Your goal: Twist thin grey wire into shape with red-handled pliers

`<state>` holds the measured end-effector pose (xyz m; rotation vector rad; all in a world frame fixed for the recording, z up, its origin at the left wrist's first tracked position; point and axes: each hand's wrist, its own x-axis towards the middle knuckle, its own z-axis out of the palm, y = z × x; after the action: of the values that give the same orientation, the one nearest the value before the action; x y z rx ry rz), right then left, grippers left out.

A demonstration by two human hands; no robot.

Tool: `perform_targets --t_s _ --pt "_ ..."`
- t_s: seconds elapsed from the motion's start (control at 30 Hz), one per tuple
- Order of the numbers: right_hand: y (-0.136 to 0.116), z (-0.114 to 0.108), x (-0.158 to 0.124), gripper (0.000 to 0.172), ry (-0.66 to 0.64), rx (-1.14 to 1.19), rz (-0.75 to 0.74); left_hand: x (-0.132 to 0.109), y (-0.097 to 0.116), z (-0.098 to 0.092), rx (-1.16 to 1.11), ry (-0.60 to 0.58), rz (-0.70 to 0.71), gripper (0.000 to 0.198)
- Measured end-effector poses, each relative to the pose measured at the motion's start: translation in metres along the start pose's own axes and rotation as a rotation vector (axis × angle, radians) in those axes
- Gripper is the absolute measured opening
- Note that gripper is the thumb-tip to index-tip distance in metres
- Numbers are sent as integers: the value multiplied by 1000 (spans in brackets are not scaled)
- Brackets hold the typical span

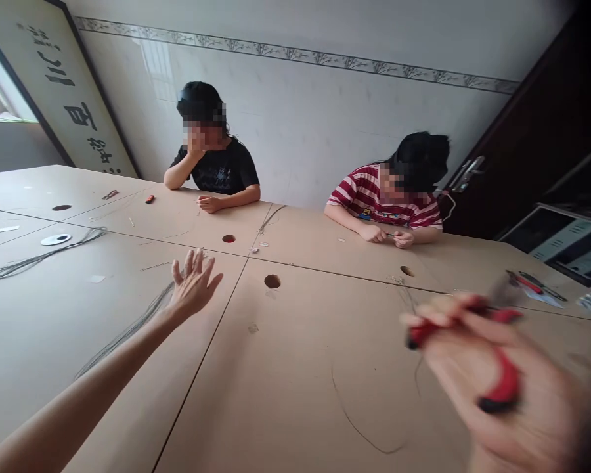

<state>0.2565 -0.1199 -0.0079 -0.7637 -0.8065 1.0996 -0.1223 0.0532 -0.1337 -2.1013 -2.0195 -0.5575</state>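
Observation:
My left hand [196, 284] reaches out over the table [256, 394] with its fingers apart and nothing in them. Under and beside it lies a bundle of thin grey wires [138, 326]; whether the fingertips touch the table I cannot tell. At the right, blurred by motion, my right hand [526, 387] is closed around pliers [506, 381] with red and black handles. Their jaws point away from me and are too smeared to make out. A single curved wire [349, 417] lies on the tabletop between my hands.
Across the table sit a person in black [226, 167] and a person in a striped shirt [374, 190], whose hands hold something small. Another wire bundle [54, 253] lies left. Round holes [272, 281] pierce the tabletop. More red-handled pliers [526, 282] lie far right.

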Motion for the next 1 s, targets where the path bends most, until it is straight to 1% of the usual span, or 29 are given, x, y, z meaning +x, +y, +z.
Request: perform_targets --t_s 0.03,0.07,0.1,0.13,0.17,0.23,0.27,0.3,0.37,0.47,0.53,0.6,0.67,0.7,0.77,0.83,0.87,0.93,1.0 --pt "8 10 6 9 -8 67 97 -7 17 -5 -102 34 62 46" --pt "17 18 12 10 -43 101 211 -15 35 -10 -225 44 131 42" --pt "27 25 16 10 -87 129 321 -24 52 -15 -364 23 189 39" --pt "37 30 18 9 -121 156 402 -33 69 -21 -522 -30 238 36" --pt "46 32 20 9 -155 172 474 -42 85 -27 -700 -133 276 35" --pt "62 33 20 8 -214 196 593 -58 111 -36 -1037 -384 209 36" --pt "68 33 20 8 -240 212 637 -65 121 -40 -1160 -507 164 36" --pt "74 32 20 8 -261 228 675 -70 130 -43 -1275 -587 116 35" --pt "82 30 20 7 -293 251 723 -78 143 -48 -1522 -681 51 34" --pt "91 28 22 8 -319 259 750 -83 154 -55 -1779 -740 52 30" --pt "97 28 24 9 -332 253 759 -83 158 -57 -1836 -748 68 24" --pt "102 26 25 9 -345 260 771 -84 159 -53 -1832 -720 42 19" --pt "107 24 27 9 -349 281 786 -86 159 -44 -1790 -638 -5 20" --pt "110 23 28 9 -344 295 796 -87 159 -37 -1756 -561 -24 23" --pt "115 21 29 10 -323 327 824 -90 159 -24 -1653 -354 -22 23" --pt "119 19 31 11 -308 367 851 -93 160 -12 -1519 -145 30 16" --pt "122 18 32 11 -306 386 860 -93 160 -8 -1450 -65 72 11" --pt "126 15 33 10 -309 415 877 -94 159 -1 -1340 45 170 5" --pt "131 11 33 10 -309 424 891 -95 158 5 -1273 102 251 7"
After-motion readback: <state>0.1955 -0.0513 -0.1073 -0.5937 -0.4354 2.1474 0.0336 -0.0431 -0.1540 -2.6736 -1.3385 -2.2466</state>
